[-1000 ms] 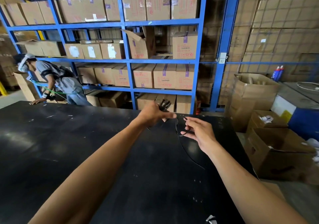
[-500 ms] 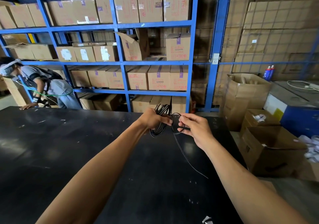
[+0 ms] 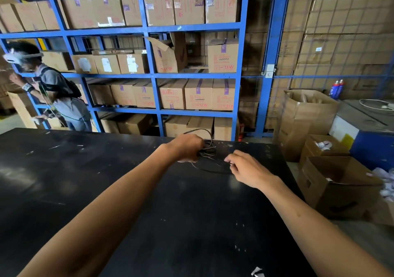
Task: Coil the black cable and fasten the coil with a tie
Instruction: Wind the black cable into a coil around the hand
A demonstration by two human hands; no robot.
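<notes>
Over the far part of the black table (image 3: pixel 106 180), my left hand (image 3: pixel 187 147) is closed around a bundle of loops of the thin black cable (image 3: pixel 207 148). A loose strand curves from the bundle down onto the table and across to my right hand (image 3: pixel 248 169), which pinches it between thumb and fingertips. The two hands are a short way apart. No tie is visible.
Blue shelving (image 3: pixel 153 75) full of cardboard boxes stands behind the table. Open cardboard boxes (image 3: pixel 339 189) sit on the floor to the right, beside a blue cabinet (image 3: pixel 371 136). A person (image 3: pixel 57 95) bends over at the far left. A white scrap (image 3: pixel 257 272) lies near the table's front edge.
My hands came together at the coil and have drawn apart again. The right hand has moved right and down along the strand, adding a loop, and the trailing cable on the table is shorter.
</notes>
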